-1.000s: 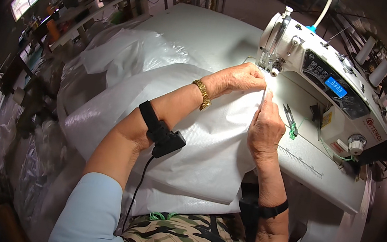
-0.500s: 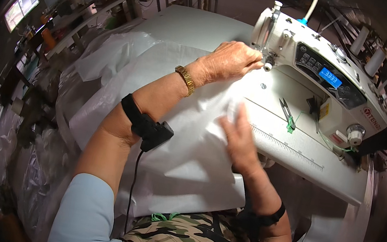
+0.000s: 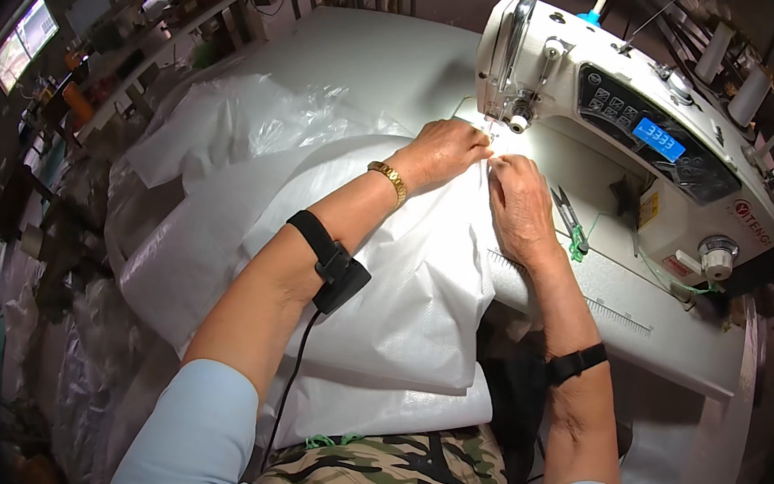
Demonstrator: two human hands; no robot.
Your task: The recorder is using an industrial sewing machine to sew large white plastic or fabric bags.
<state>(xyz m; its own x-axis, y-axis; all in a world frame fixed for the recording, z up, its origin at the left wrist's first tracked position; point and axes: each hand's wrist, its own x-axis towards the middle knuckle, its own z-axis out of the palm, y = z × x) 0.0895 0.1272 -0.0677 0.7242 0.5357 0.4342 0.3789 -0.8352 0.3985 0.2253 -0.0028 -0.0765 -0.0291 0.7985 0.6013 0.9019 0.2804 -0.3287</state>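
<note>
my left hand (image 3: 442, 149) and right hand (image 3: 518, 202) lie nearly flat, fingers curled, pinching the white woven sack (image 3: 402, 275) edge just before the sewing machine (image 3: 626, 138) needle. i judge i'm feeding the seam; next needs steady, even guiding.

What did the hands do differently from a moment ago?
The right hand slid forward along the white woven sack and now rests beside the left hand, near the needle of the sewing machine. The left hand stayed pressing the sack there.
</note>
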